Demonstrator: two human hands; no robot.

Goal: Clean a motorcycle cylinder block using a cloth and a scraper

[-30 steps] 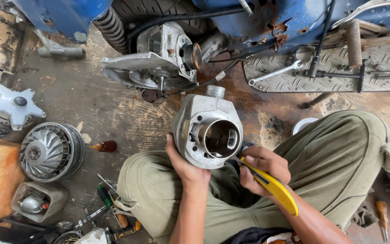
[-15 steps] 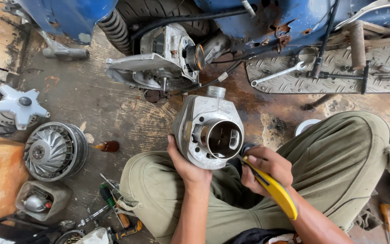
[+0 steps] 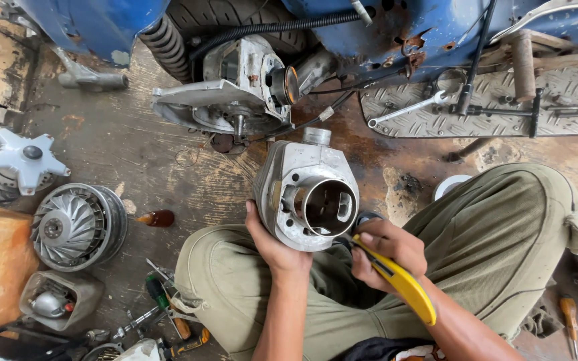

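While the left hand point(image 3: 272, 244) cups the near left side of a grey metal engine cylinder point(image 3: 308, 195), its grip closed on the casting, the cylinder sits above the person's lap with its bore facing up. Just right of it, the right hand point(image 3: 388, 253) has its grip wrapped around a yellow-handled tool point(image 3: 399, 281), tip touching the cylinder's near rim. A finned flywheel point(image 3: 78, 226) lies on the floor, far left.
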